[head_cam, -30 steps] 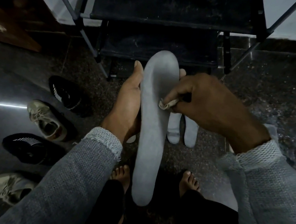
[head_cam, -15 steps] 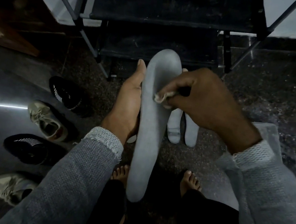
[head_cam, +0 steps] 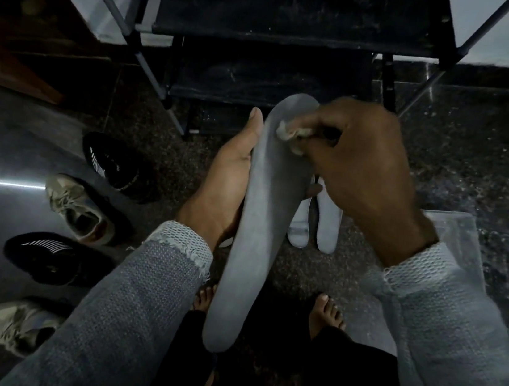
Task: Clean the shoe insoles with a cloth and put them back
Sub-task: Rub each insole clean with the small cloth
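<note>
Your left hand [head_cam: 226, 186] grasps the grey insole [head_cam: 253, 225] from behind, thumb lying along its left edge; most of your fingers are hidden behind the insole, with only one tip showing at its right edge. The insole is held up in the middle of the scene, one rounded end pointing far toward the shoe rack [head_cam: 302, 14] and the other hanging near you between your bare feet. Your right hand [head_cam: 362, 174] is curled round a small pale cloth [head_cam: 290, 131], pinching it and pressing it against the far end of the insole; only a crumpled bit of the cloth sticks out past your fingers, the rest is hidden in your grip.

Two more insoles [head_cam: 315, 226] lie side by side on the floor [head_cam: 477, 164] behind your right hand, their far ends covered by it. A sliver of something white shows beside your left wrist, too little to identify. On the left, four shoes sit in a near-to-far row: two black shoes [head_cam: 111, 164] alternating with two tan sneakers [head_cam: 79, 212]. The nearest sneaker is partly covered by your sleeve. The dim light swallows most detail in the rack's shelves.
</note>
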A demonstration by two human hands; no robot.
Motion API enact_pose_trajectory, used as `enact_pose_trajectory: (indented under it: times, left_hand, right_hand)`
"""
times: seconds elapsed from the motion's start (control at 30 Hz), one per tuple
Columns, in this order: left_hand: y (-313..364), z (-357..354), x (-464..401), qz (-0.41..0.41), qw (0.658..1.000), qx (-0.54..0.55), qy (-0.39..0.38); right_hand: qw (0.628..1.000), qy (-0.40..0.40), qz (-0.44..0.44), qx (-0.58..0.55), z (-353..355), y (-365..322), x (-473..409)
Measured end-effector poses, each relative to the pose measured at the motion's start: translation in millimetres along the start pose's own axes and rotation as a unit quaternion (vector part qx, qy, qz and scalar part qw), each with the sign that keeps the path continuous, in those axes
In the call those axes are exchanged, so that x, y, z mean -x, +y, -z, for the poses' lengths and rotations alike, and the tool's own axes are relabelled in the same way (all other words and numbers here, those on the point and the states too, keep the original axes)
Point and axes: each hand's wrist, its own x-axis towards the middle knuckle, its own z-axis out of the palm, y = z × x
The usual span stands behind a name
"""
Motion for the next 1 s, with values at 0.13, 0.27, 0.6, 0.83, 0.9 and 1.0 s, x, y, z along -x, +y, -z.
enact_pose_trajectory:
  times: [0.13,0.27,0.6,0.83,0.9,1.0]
  left_hand:
    - [-3,-4,0,-0.009,1.000,-0.015,-0.015]
    - [-2,-1,-1,-0.006,1.000,0.000,-0.028]
    - [-1,-7,1,-0.008,0.999,-0.020,-0.032]
    - [2,-3,1,0.000,0.997,0.044,-0.059]
    - [3,-4,3,0.006,0.996,0.055,-0.069]
    - [1,-5,3,0.005,0.998,0.021,-0.066]
  right_hand:
    - [0.990,0.127,0.011,0.059,-4,6,-1]
    - [0.999,0.020,0.039,0.012,-7,-1,0]
    - [0.993,0.117,-0.002,0.022,3,7,-3]
    - [0.998,-0.049,0.041,-0.004,-7,-6,-2]
    - [0.996,-0.076,0.039,-0.002,-4,-5,-3]
    - [0.999,0.033,0.017,0.010,-3,0,-1]
